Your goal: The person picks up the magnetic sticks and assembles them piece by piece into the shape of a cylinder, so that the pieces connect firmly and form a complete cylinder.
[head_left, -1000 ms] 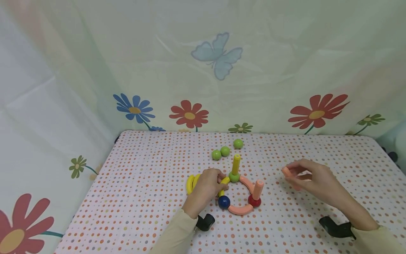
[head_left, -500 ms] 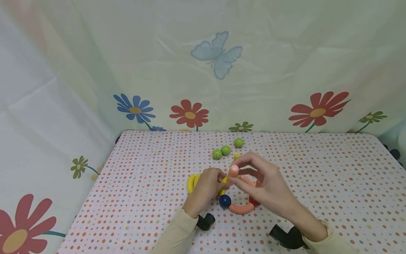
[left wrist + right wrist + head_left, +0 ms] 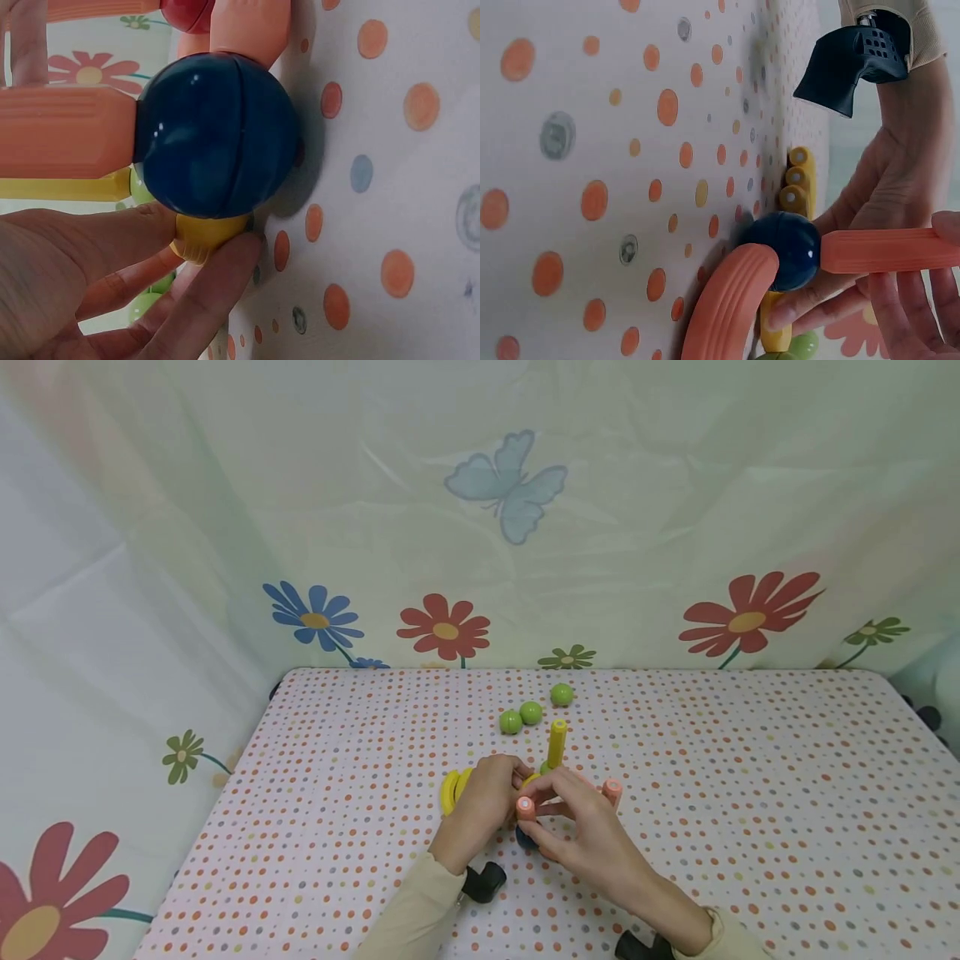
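In the head view a ring of curved rods and balls lies on the table, mostly behind my hands. My left hand [image 3: 482,789] pinches a yellow curved rod [image 3: 204,236] of it, right beside the dark blue ball [image 3: 210,139]. My right hand [image 3: 585,827] holds a straight salmon rod [image 3: 889,250] upright, and its lower end meets the top of the blue ball. Another salmon upright [image 3: 612,792] stands on a red ball [image 3: 187,11]. A yellow upright [image 3: 557,743] rises from a green ball at the ring's far side. A curved salmon rod [image 3: 731,304] joins the blue ball.
Behind the ring lie three loose green balls [image 3: 531,713]. Left of my left hand, yellow curved rods [image 3: 452,790] lie together. The dotted tablecloth [image 3: 337,760] reaches back to a flowered curtain [image 3: 360,510].
My right hand has carried the salmon rod from the right side of the table leftward and down onto the blue ball. My left hand keeps its pinch on the yellow curved rod.
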A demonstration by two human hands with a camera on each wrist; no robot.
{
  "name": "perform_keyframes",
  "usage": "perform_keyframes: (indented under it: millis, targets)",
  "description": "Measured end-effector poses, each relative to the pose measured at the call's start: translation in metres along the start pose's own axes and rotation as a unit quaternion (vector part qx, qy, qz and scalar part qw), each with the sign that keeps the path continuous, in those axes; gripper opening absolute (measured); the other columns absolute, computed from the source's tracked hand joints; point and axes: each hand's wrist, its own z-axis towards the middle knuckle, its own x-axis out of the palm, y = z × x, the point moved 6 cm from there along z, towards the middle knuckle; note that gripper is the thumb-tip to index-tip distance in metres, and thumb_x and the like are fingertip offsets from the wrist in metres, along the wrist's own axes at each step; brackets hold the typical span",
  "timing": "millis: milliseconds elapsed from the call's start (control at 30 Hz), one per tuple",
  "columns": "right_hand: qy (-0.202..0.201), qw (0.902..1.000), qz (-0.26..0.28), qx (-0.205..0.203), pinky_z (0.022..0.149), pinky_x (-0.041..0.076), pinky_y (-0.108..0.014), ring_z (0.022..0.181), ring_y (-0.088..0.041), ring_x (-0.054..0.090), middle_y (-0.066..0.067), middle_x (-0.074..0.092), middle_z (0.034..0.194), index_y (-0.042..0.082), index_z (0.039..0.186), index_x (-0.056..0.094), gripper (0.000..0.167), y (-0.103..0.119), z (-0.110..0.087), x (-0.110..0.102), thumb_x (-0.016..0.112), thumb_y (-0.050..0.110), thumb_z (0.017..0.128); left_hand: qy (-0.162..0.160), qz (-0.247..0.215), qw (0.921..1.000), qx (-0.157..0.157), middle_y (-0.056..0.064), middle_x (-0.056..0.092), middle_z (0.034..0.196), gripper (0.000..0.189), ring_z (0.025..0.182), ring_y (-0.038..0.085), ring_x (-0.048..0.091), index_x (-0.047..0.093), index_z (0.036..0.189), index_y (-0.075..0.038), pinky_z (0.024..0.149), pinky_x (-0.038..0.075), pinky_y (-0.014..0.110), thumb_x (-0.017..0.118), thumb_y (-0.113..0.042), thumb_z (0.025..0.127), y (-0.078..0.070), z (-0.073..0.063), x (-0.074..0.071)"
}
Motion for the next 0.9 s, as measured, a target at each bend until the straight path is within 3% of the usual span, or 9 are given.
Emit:
perform_keyframes:
  millis: [367,533,633,767,900]
  targets:
    - [-0.004,0.9998,-0.014,0.011,0.083,0.061,-0.030,0.102,-0.010,0.065,-0.002,0.064,0.106,0.010,0.107,0.064,0.039,0.001,0.000,0.000,0.080,-0.016,0.083,0.003,0.009,0.9999,-0.005,-0.001,0.063,0.080,0.019,0.070,0.010,0.054,0.075,0.107,0.000,0.061,0.045,0.019,0.077,0.004,0.089,0.000,0.001,0.000]
    - [-0.007,0.9986,-0.051,0.012,0.088,0.061,-0.033,0.111,-0.014,0.065,-0.001,0.064,0.119,0.011,0.119,0.064,0.050,0.015,0.000,-0.005,0.083,-0.014,0.081,0.008,0.004,0.9999,-0.011,0.001,0.062,0.082,0.018,0.071,0.012,0.054,0.075,0.107,0.001,0.061,0.045,0.021,0.076,0.004,0.090,0.000,0.001,0.000]
    - [-0.012,0.9970,-0.076,-0.006,0.090,0.060,-0.031,0.113,-0.015,0.065,0.001,0.063,0.124,0.013,0.125,0.063,0.055,0.034,0.004,-0.018,0.082,-0.014,0.081,0.008,0.000,0.9999,-0.012,0.001,0.063,0.082,0.018,0.071,0.011,0.055,0.075,0.106,0.001,0.062,0.046,0.021,0.081,-0.001,0.089,0.001,0.001,0.000]
    - [-0.045,0.9927,-0.106,-0.036,0.090,0.057,-0.023,0.109,-0.014,0.063,0.001,0.063,0.119,0.008,0.122,0.065,0.045,0.058,0.018,-0.049,0.075,-0.016,0.085,0.015,-0.026,0.9993,-0.022,-0.001,0.062,0.082,0.024,0.070,0.009,0.056,0.074,0.109,0.001,0.060,0.046,0.020,0.084,-0.006,0.088,0.003,0.000,0.001]
    - [-0.085,0.9827,-0.146,-0.075,0.089,0.052,-0.016,0.101,-0.015,0.063,-0.007,0.066,0.112,-0.002,0.114,0.067,0.030,0.048,0.047,-0.084,0.069,-0.017,0.089,0.018,-0.025,0.9993,-0.023,-0.001,0.060,0.083,0.027,0.072,0.009,0.054,0.074,0.113,0.001,0.059,0.045,0.019,0.084,-0.007,0.089,0.002,-0.001,0.001]
